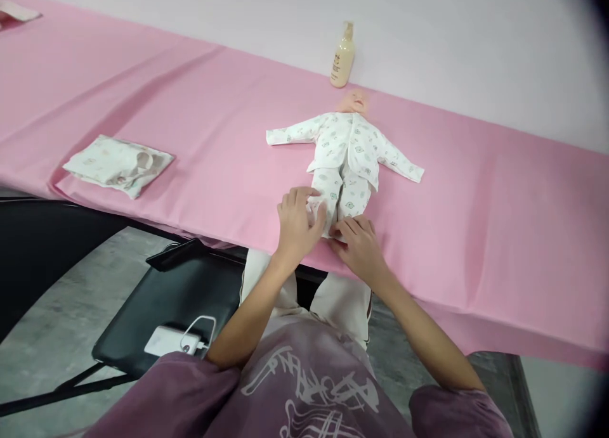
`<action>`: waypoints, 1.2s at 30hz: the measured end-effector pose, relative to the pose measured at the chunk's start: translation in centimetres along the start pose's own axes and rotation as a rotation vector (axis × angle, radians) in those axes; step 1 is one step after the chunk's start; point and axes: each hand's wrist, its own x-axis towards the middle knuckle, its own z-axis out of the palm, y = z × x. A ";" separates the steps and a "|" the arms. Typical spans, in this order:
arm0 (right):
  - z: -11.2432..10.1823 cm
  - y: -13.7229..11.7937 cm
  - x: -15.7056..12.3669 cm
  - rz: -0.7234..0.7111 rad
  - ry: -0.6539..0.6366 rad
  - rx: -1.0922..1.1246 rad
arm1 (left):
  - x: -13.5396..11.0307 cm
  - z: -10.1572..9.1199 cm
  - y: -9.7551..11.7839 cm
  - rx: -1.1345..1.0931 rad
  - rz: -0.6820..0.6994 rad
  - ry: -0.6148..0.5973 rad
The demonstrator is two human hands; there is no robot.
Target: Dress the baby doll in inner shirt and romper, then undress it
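A baby doll (358, 101) lies on its back on the pink-covered table, dressed in a white printed jacket (364, 149) and matching white trousers (354, 199). Both jacket sleeves are spread out to the sides. My left hand (297, 222) is at the lower end of the trouser leg on the left, its thumb and fingers around the cloth. At the bottom cuffs, my right hand (360, 244) pinches the trousers' edge, with its fingertips partly hidden. The doll's feet cannot be seen.
A cream pump bottle (342, 61) stands behind the doll's head, by the white wall. Folded printed cloth (114, 162) lies to the left on the pink tablecloth (204, 140). Below the table edge, a black chair (143, 308) holds a white power bank (169, 341) with a cable.
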 end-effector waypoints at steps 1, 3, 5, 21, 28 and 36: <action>-0.1 0.0 -0.1 -0.001 0.023 0.014 | -1.2 -0.3 -0.8 0.000 0.016 0.001; -0.2 -0.1 -0.4 0.010 0.087 0.039 | -3.0 -1.3 -2.4 0.020 0.036 -0.031; 0.0 -0.4 -0.5 0.029 0.153 0.057 | -4.0 -2.4 -3.5 0.080 0.031 -0.095; 2.6 -2.5 -0.1 0.137 0.310 0.231 | -4.1 -3.0 -3.5 0.033 -0.013 -0.249; 2.0 -2.4 -0.2 0.098 0.322 0.245 | -4.5 -2.7 -4.1 -0.121 0.111 -0.101; 1.6 -2.7 -1.5 -0.009 0.324 0.148 | -6.1 -3.8 -5.8 0.049 0.249 0.022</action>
